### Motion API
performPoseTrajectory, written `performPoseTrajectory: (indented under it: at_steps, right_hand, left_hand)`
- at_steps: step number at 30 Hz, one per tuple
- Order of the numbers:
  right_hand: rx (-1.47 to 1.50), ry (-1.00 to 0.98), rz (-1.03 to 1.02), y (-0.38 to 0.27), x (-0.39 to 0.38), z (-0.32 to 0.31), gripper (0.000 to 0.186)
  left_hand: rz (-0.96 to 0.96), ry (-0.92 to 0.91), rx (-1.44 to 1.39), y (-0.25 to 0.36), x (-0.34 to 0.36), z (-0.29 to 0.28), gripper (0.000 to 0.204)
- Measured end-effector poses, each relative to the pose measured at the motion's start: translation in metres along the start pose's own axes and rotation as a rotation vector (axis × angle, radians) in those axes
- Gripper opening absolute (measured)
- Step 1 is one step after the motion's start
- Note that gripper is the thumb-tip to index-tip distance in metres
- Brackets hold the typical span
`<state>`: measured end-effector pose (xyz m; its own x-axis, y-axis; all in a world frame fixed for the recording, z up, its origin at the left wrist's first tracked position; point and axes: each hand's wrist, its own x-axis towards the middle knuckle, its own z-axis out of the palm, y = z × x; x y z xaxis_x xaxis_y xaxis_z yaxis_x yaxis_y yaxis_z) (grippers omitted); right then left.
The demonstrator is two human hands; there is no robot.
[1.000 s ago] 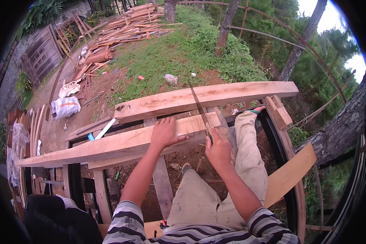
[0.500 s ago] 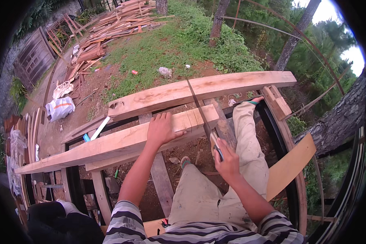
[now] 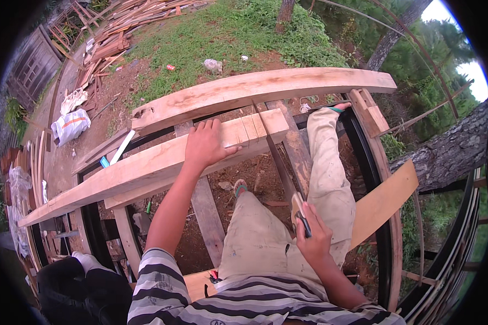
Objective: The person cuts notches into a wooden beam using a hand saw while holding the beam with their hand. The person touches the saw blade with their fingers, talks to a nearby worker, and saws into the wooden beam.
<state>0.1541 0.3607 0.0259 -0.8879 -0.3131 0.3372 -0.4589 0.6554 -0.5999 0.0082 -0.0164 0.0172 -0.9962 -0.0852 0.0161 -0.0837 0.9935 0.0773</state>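
Observation:
My right hand is wrapped round the handle of a handsaw. Its long blade slants away from me and crosses the near timber beam close to its right end, in a cut. A few dark lines cross the beam's top just left of the blade. My left hand presses on the same beam, fingers over the far edge and thumb lying along the top toward the blade. Farther off lies a second thick beam, roughly alongside, with a dark hollow at its left end.
Wooden supports run beneath the beams. A thin plank leans at the right by a tree trunk. My sandalled feet are near the frame. Another person's dark-clothed leg is at lower left. Stacked lumber lies far left.
My right hand has drawn the saw back toward me, so more blade shows on the near side of the beam. My left hand keeps its hold. The view has tipped slightly downward.

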Motion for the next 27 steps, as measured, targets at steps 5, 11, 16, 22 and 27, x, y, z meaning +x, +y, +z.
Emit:
performPoseTrajectory:
  at_steps: [5,11,16,22,27]
  right_hand:
    - [-0.069,0.070,-0.053,0.003,0.179,0.074,0.044]
    - [0.022,0.032,0.026,0.007,0.012,0.028,0.050]
    - [-0.078,0.023,0.010,0.000,-0.039,0.003,0.055]
    - [-0.054,0.070,-0.062,-0.001,0.198,0.069,0.043]
    - [0.021,0.029,-0.005,-0.002,0.080,0.045,0.045]
  left_hand:
    - [0.019,0.052,-0.029,0.013,0.008,0.009,0.105]
    - [0.029,0.077,-0.044,-0.003,0.005,0.009,0.102]
    - [0.029,0.103,-0.004,0.003,0.002,0.004,0.100]
    - [0.037,0.077,-0.024,0.010,0.008,0.018,0.106]
    - [0.012,0.011,-0.052,-0.001,0.007,0.008,0.108]
